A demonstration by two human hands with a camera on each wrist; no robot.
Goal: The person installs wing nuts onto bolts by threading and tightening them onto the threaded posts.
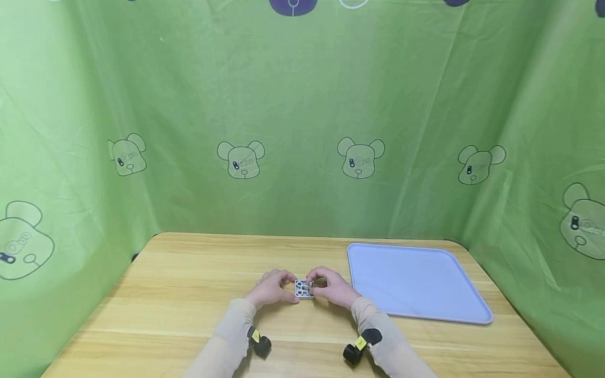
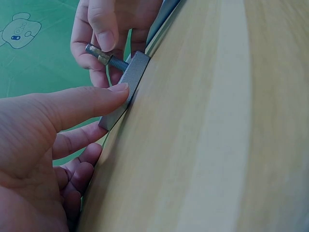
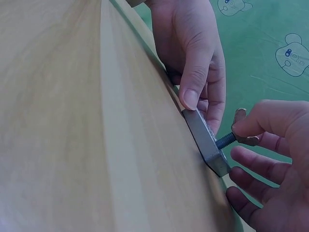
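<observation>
A small grey metal block (image 1: 301, 289) with round holes in its top lies flat on the wooden table. My left hand (image 1: 270, 289) grips it from the left, thumb on the near side and fingers at the far side. From the block's right part rises a threaded bolt (image 3: 225, 141), carrying a brass-coloured wing nut (image 3: 248, 140). The thumb and fingers of my right hand (image 1: 334, 289) pinch this wing nut. In the left wrist view the bolt's end (image 2: 90, 48) shows beyond the nut, with the right thumb close above.
A pale lilac tray (image 1: 416, 278) lies on the table (image 1: 156, 304) to the right, its left edge near my right hand. Green curtains (image 1: 302, 105) with bear-head prints hang behind and at both sides. A black wrist camera (image 1: 261, 346) sits below the left forearm.
</observation>
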